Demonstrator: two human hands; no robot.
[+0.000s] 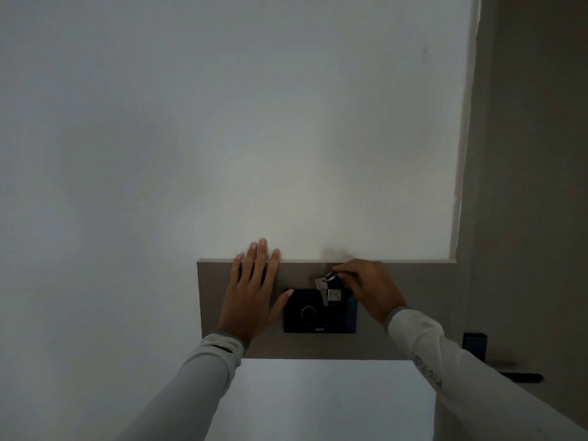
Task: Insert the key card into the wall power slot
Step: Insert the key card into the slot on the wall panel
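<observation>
A black wall power slot panel (318, 316) with a round dial is set in a grey-brown board (413, 300) on the wall. My right hand (369, 291) pinches a metal key ring (330, 276) just above the panel's top right. A silver key (322, 291) and a dark key card tag with a pale square (334, 295) hang from the ring against the panel's top; whether the tag sits in the slot I cannot tell. My left hand (254, 291) lies flat on the board left of the panel, fingers spread, thumb touching the panel's top left corner.
The white wall (222, 122) rises above the board. On the right stands a brown door or frame (528, 186) with a dark lock plate (475, 343) and a black handle (521, 377).
</observation>
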